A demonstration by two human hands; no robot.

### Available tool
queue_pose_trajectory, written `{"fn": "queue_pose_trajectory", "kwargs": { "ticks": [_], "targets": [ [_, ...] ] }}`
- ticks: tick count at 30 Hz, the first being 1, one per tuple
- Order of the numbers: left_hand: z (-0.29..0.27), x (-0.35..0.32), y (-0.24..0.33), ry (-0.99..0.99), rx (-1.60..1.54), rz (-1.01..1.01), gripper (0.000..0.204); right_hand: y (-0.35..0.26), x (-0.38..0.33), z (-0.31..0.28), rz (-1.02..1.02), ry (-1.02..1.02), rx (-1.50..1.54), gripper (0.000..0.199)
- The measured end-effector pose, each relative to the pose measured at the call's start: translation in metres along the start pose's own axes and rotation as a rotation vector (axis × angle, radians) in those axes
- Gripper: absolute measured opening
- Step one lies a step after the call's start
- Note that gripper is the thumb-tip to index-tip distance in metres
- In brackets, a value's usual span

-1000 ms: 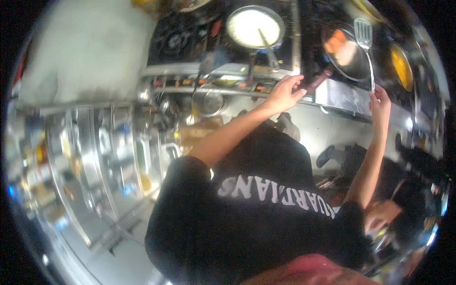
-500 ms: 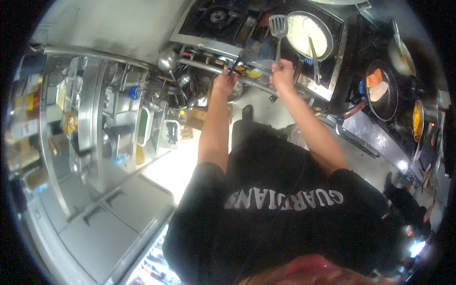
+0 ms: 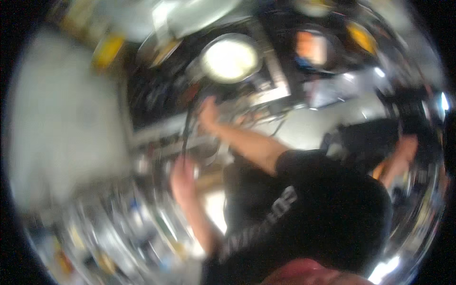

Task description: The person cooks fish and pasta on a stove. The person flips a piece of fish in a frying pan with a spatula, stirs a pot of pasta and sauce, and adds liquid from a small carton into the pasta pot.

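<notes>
**Fingers lost in the blur, a dark utensil between the two hands**

The fingers of both hands are smeared by motion blur, so I cannot tell if they are spread, pressed together or pinching something. The left hand (image 3: 183,178) is a little left of the centre. The right hand (image 3: 209,114) is above it, toward 12 o'clock, at the end of an outstretched bare arm.

Between them runs a long dark utensil (image 3: 186,135), almost upright in the picture. Its lower end comes to the left hand and its upper end passes just beside the right hand. I cannot tell which hand really grips it.

At 12 o'clock from the right hand stands a round pan (image 3: 230,59) with a pale, bright content, on the dark stove (image 3: 156,95). At 1 o'clock is a second pan (image 3: 311,47) with something orange in it. At 3 o'clock, near the rim, I see another hand (image 3: 406,147), and I cannot say whose it is.

As I judge it, the work is in the middle. Food is already in the pans, and the utensil is up in the air, not in a pan and not laid on the surface.
</notes>
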State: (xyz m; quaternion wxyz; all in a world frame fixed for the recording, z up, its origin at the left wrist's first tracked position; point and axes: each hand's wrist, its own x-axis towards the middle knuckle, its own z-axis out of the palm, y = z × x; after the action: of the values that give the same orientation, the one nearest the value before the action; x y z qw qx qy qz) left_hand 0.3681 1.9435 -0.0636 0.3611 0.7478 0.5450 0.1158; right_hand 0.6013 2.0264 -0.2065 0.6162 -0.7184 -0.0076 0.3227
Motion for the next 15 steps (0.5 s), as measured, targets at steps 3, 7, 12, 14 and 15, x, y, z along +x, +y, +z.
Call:
{"fn": "queue_pose_trajectory", "kwargs": {
  "ticks": [3, 7, 12, 14, 15],
  "targets": [
    [0.006, -0.040, -0.019, -0.028, -0.741, -0.184, 0.041, 0.039, 0.022, 0.031, -0.256, -0.174, -0.658, 0.042],
    [0.016, -0.069, -0.104, -0.038, -1.435, -0.411, 0.039, -0.010, -0.031, -0.004, -0.354, -0.121, -0.573, 0.036],
    [0.014, -0.082, 0.013, -0.239, -1.041, -0.397, 0.066, -0.014, -0.071, -0.088, 0.453, -0.917, 0.465, 0.059],
    [0.027, -0.075, 0.043, -0.120, -1.008, -0.436, 0.064, -0.043, -0.105, -0.118, 0.348, -1.106, 0.409, 0.049],
    [0.044, -0.048, 0.023, -0.237, -0.673, -0.183, 0.050, -0.069, -0.123, -0.135, 0.169, -1.039, 0.286, 0.045]
  ]
}}
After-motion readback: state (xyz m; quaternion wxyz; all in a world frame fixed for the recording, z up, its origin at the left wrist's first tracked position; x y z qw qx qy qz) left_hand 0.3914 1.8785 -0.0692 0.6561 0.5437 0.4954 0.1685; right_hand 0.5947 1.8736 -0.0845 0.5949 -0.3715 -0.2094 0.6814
